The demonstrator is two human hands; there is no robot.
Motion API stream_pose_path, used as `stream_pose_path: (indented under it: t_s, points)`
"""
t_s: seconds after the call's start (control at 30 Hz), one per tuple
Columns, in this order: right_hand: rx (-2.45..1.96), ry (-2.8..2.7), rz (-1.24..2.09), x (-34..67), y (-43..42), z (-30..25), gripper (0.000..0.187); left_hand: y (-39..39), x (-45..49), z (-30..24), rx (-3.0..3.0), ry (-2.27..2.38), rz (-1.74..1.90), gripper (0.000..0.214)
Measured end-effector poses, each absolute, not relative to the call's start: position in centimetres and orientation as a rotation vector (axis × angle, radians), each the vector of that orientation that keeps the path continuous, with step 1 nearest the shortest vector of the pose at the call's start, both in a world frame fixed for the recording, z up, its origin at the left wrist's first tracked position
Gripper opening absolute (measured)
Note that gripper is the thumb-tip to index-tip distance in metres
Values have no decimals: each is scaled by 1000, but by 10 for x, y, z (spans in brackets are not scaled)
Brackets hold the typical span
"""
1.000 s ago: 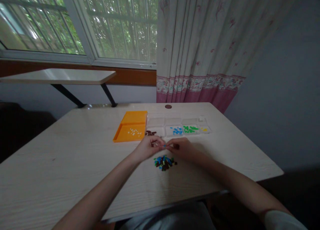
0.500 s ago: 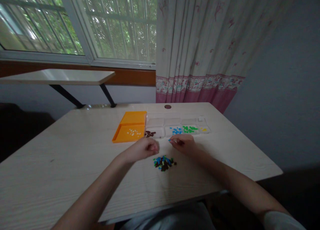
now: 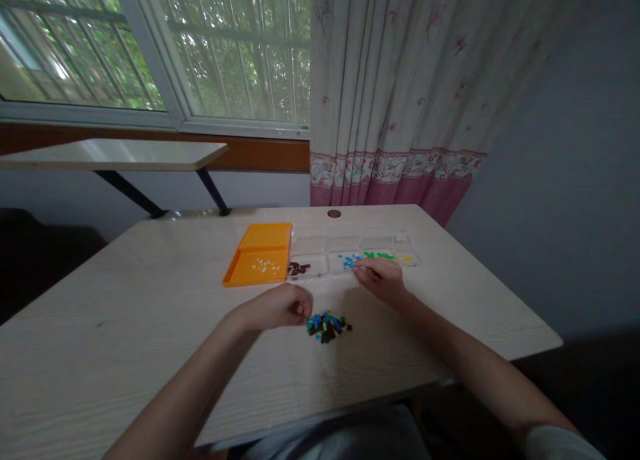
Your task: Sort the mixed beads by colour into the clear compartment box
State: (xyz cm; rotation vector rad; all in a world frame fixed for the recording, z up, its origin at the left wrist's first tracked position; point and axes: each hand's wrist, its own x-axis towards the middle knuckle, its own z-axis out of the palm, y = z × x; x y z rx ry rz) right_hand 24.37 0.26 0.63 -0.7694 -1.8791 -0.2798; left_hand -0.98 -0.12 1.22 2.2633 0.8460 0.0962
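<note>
A mixed pile of small blue, green, brown and pale pieces [image 3: 327, 327] lies on the table. My left hand [image 3: 287, 305] has its fingers closed at the pile's left edge; what they pinch, if anything, is hidden. Farther back, my right hand [image 3: 383, 279] is over the front of a clear compartment box [image 3: 320, 264]. Its thumb and finger pinch a small blue piece [image 3: 355, 267], right by the blue pieces [image 3: 345, 261] in one compartment. Green pieces [image 3: 379, 255] are partly covered by this hand. Other compartments hold brown pieces [image 3: 299, 268] and yellow pieces [image 3: 405, 259].
An orange open case [image 3: 265, 237] with white pieces [image 3: 265, 267] adjoins the box on the left. A raised shelf [image 3: 115, 153] on black legs stands at the back left. Behind the table [image 3: 165, 300] are a window and a curtain [image 3: 390, 100].
My right hand has moved forward and slightly right with the blue piece, to the blue compartment. My left hand has come down toward me, to the pile's edge.
</note>
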Motion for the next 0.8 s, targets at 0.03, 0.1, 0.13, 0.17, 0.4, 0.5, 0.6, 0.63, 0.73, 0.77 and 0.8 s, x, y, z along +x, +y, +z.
stream_pose_path:
  t_s: [0.03,0.1,0.13,0.17,0.4,0.5,0.6,0.63,0.73,0.77,0.8]
  points:
    - [-778,-1879,-287,245,4,6,11,-1,-10,12,2262,845,93,9]
    - [-819,-1874,-291,247,8,3,13,-1,-11,11,2257,830,101,9]
    - [-857,-1874,-282,249,11,1,15,-1,-10,12,2254,820,118,10]
    - [-906,-1874,-264,251,14,-1,16,-1,-10,12,2249,810,147,11]
    - [-1310,-1877,-68,267,36,-17,23,-3,-4,20,2297,872,411,17]
    - [-1372,-1856,-22,270,39,-17,23,-1,-3,18,2313,908,469,17]
    - [-1382,-1847,-7,269,38,-15,22,1,-2,14,2317,928,499,18]
    - [-1368,-1864,5,268,37,-15,22,1,-1,13,2319,932,514,18]
    - [-1249,-2000,81,260,29,-16,19,1,4,11,2320,948,609,20]
    - [-1190,-2057,117,255,25,-17,18,1,6,11,2318,956,648,20]
    - [-1126,-2110,158,250,20,-18,17,0,8,10,2316,962,680,20]
